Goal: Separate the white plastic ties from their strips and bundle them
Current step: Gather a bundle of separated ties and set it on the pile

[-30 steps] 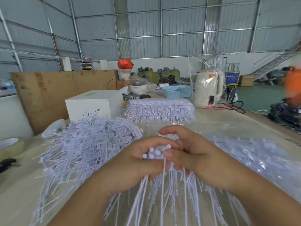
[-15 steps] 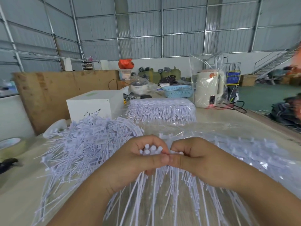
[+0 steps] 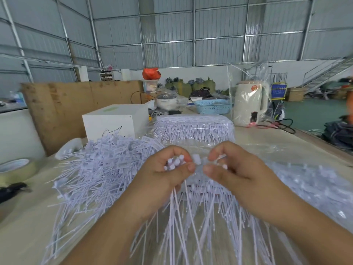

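Note:
My left hand grips a small bunch of loose white ties by their heads, the thin tails hanging down toward me. Close beside it, my right hand pinches the strip of ties between thumb and fingers, and the strip's tails fan downward under both hands. A big heap of separated white ties lies on the table to the left. More ties in clear plastic lie to the right.
A bagged stack of tie strips sits behind my hands, with a white box to its left. A tape roll lies at the far left. Further back stand a blue basket and a bagged white kettle.
My hands have drawn slightly apart, the right one moving rightward along the strip. The bunch in my left hand stays put.

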A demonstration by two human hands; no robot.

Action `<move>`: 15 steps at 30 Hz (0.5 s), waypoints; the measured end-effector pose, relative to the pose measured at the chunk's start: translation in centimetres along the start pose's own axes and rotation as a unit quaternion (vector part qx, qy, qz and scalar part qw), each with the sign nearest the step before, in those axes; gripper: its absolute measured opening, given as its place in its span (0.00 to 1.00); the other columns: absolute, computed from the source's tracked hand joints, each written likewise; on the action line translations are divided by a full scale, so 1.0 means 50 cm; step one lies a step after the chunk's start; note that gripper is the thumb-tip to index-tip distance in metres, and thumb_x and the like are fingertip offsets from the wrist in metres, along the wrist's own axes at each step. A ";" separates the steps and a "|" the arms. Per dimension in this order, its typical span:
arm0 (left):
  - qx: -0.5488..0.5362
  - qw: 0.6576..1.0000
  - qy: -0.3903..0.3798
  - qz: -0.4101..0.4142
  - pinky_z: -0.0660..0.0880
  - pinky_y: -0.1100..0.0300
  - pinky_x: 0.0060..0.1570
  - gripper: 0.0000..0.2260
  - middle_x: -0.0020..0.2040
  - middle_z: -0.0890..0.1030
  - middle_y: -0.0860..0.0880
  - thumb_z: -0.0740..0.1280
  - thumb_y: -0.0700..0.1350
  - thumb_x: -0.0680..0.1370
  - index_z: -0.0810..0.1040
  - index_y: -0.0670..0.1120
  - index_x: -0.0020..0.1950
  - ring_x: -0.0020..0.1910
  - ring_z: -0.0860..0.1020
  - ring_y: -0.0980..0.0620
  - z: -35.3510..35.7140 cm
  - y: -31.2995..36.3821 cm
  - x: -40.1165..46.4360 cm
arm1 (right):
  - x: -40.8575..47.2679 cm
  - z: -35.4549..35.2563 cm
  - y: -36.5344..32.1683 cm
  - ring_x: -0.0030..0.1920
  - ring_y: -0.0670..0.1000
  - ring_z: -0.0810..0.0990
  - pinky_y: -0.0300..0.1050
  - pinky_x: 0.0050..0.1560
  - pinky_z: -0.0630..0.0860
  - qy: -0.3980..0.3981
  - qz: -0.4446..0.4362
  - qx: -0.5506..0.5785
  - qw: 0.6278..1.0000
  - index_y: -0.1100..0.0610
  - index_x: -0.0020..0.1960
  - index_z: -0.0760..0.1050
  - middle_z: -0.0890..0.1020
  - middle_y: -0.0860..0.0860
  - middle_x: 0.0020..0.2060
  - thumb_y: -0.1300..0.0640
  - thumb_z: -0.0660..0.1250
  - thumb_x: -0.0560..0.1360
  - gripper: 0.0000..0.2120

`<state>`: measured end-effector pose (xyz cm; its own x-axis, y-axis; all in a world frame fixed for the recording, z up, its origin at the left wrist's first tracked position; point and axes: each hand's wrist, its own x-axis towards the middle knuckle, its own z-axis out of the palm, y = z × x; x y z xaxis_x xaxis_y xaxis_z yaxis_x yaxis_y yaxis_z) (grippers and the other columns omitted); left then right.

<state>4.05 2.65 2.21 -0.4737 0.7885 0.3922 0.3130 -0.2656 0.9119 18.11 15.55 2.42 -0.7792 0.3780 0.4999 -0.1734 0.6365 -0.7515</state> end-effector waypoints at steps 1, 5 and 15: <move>-0.007 1.000 -0.015 0.001 0.70 0.66 0.28 0.04 0.31 0.75 0.54 0.74 0.47 0.70 0.80 0.53 0.37 0.26 0.70 0.57 0.004 0.000 -0.001 | -0.002 0.003 0.002 0.26 0.42 0.66 0.35 0.28 0.64 -0.041 -0.002 -0.010 0.999 0.41 0.50 0.71 0.69 0.43 0.25 0.38 0.66 0.68 0.13; -0.018 0.997 -0.071 -0.006 0.72 0.67 0.33 0.02 0.37 0.78 0.49 0.69 0.48 0.72 0.82 0.53 0.41 0.33 0.74 0.54 0.019 -0.002 -0.009 | -0.005 0.015 0.004 0.43 0.47 0.80 0.54 0.51 0.79 -0.069 -0.016 -0.037 0.997 0.35 0.68 0.59 0.76 0.46 0.40 0.40 0.74 0.68 0.34; -0.001 0.985 -0.169 -0.025 0.73 0.66 0.42 0.03 0.41 0.81 0.52 0.69 0.45 0.73 0.82 0.48 0.44 0.41 0.78 0.56 0.024 0.000 -0.018 | -0.021 0.023 -0.020 0.46 0.27 0.72 0.29 0.39 0.69 -0.067 -0.031 -0.166 0.983 0.20 0.66 0.38 0.61 0.24 0.52 0.26 0.70 0.55 0.51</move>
<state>5.47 2.63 1.71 -0.1868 0.9407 0.2834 0.2950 -0.2214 0.9295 18.40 13.77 2.14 -0.8496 0.2528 0.4628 -0.0351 0.8485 -0.5280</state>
